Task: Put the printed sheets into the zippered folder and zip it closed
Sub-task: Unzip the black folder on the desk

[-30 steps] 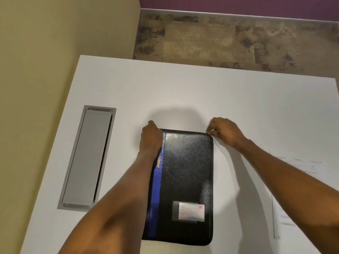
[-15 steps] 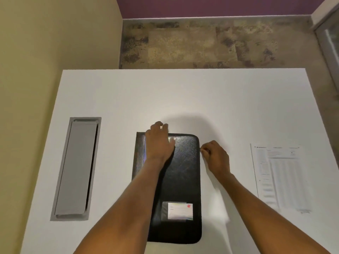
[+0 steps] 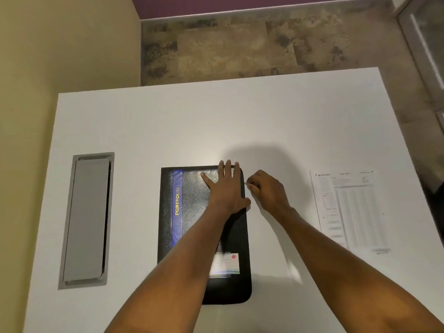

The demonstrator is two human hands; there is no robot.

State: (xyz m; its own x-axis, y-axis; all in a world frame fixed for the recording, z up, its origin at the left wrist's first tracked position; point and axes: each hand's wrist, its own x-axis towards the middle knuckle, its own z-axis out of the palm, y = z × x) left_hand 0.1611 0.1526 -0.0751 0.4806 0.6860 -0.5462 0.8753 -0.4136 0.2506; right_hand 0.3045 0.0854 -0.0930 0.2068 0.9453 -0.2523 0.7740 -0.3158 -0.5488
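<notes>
A black zippered folder (image 3: pixel 192 227) with a blue stripe reading PORTFOLIO lies closed on the white table (image 3: pixel 216 121). My left hand (image 3: pixel 225 188) presses flat on its far right corner, fingers spread. My right hand (image 3: pixel 266 191) sits just beside the folder's right edge near that corner, fingertips pinched on the small metal zipper pull (image 3: pixel 246 183). A card sits in a clear pocket (image 3: pixel 227 264) on the cover's near part. The printed sheets (image 3: pixel 350 210) lie flat on the table to the right, apart from both hands.
A grey cable hatch (image 3: pixel 86 219) is set into the table at the left. A yellow wall runs along the left side. Patterned carpet (image 3: pixel 240 44) lies beyond the table's far edge. A door frame (image 3: pixel 422 44) shows at the top right.
My left hand slid from the folder's far left corner to its far right corner. My right hand moved with the zipper pull around that corner and onto the right edge. The view shifted.
</notes>
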